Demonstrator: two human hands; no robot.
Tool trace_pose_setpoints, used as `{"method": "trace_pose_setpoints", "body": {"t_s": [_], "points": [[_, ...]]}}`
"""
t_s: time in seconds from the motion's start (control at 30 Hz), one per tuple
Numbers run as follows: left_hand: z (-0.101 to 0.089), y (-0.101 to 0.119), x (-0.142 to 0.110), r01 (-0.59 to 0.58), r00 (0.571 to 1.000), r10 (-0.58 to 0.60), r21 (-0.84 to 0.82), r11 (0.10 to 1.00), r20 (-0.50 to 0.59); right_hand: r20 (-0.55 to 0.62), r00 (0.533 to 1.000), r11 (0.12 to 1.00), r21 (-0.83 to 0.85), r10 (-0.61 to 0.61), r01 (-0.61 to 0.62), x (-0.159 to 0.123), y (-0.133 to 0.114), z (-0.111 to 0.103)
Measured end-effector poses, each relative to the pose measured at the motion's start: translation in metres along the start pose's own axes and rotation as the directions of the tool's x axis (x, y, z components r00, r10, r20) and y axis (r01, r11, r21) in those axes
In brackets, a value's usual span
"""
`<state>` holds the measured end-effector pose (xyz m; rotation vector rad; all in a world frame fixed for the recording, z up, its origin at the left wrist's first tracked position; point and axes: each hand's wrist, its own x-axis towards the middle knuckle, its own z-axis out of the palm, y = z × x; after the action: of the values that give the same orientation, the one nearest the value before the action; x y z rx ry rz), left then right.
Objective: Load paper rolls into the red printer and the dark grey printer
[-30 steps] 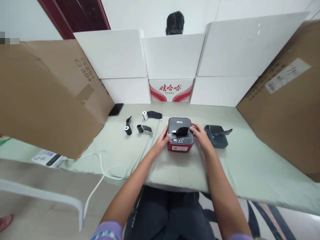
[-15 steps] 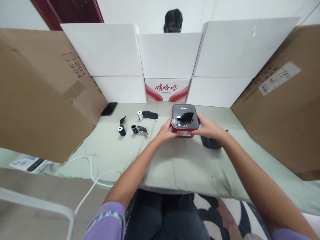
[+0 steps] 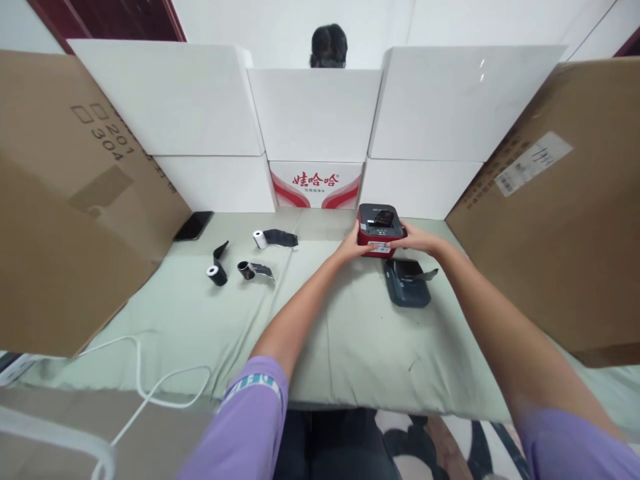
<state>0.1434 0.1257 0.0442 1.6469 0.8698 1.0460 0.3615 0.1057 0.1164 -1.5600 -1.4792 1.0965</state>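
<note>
Between both hands is a red label printer (image 3: pixel 381 230) with a dark top, near the back of the cloth-covered surface. My left hand (image 3: pixel 353 245) grips its left side, thumb along the front face. My right hand (image 3: pixel 416 239) clasps the right side the same way. Just in front of it sits a dark blue printer (image 3: pixel 407 287) with a dark strip poking out at its right. Off to the left lie several partly unrolled black-and-white rolls: one at the back (image 3: pixel 260 239), one in the middle (image 3: pixel 246 269) and one farther left (image 3: pixel 217 275).
White boxes (image 3: pixel 315 113) form a wall at the back, with a person's head (image 3: pixel 329 47) above. Cardboard panels stand at the left (image 3: pixel 75 200) and right (image 3: pixel 565 253). A dark phone-like slab (image 3: pixel 194 226) lies back left; a white cable (image 3: pixel 175 404) loops at the front left.
Both hands have carried the red label printer to the right and back. The dark blue printer, earlier mostly behind my right hand, now shows fully. The view has shifted a little.
</note>
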Motion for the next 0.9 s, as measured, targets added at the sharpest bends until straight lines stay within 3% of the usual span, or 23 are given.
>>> {"method": "trace_pose_setpoints", "body": {"t_s": [0.1,0.13,0.2,0.27,0.37,0.47,0.57,0.7,0.8,0.9], "points": [[0.016,0.01,-0.039,0.135,0.979,-0.076,0.328,0.935,-0.187,-0.167,0.981,0.982,0.173,0.102,-0.073,-0.034,0.033,-0.009],[0.023,0.014,-0.054,0.118,0.984,-0.049,0.412,0.904,-0.174,-0.225,0.963,0.959,0.271,0.147,-0.083,-0.047,0.047,-0.009],[0.041,0.02,-0.08,-0.019,0.997,-0.026,0.532,0.846,0.078,-0.279,0.932,0.894,0.439,0.231,-0.09,-0.075,0.073,-0.003],[0.06,0.023,-0.095,-0.113,0.957,-0.069,0.584,0.804,0.28,-0.272,0.93,0.841,0.536,0.249,-0.068,-0.099,0.09,0.01],[0.07,0.023,-0.101,-0.162,0.922,-0.084,0.574,0.802,0.377,-0.334,0.917,0.809,0.587,0.219,0.021,-0.117,0.093,0.038],[0.042,0.022,-0.108,-0.177,0.94,-0.001,0.491,0.853,0.341,-0.385,0.911,0.793,0.597,0.15,0.121,-0.116,0.072,0.072],[-0.015,0.022,-0.133,-0.171,0.967,0.057,0.462,0.87,0.25,-0.321,0.944,0.784,0.603,0.073,0.144,-0.106,0.045,0.118],[-0.081,0.016,-0.171,-0.074,0.99,0.001,0.508,0.858,0.144,-0.234,0.972,0.796,0.589,0.007,0.136,-0.092,0.029,0.186],[-0.098,0.007,-0.185,-0.009,0.993,-0.051,0.509,0.861,0.104,-0.235,0.972,0.806,0.576,0.002,0.138,-0.085,0.036,0.217],[-0.097,0.001,-0.189,0.016,0.994,-0.069,0.525,0.851,0.081,-0.274,0.962,0.813,0.564,0.02,0.144,-0.084,0.047,0.225]]}}
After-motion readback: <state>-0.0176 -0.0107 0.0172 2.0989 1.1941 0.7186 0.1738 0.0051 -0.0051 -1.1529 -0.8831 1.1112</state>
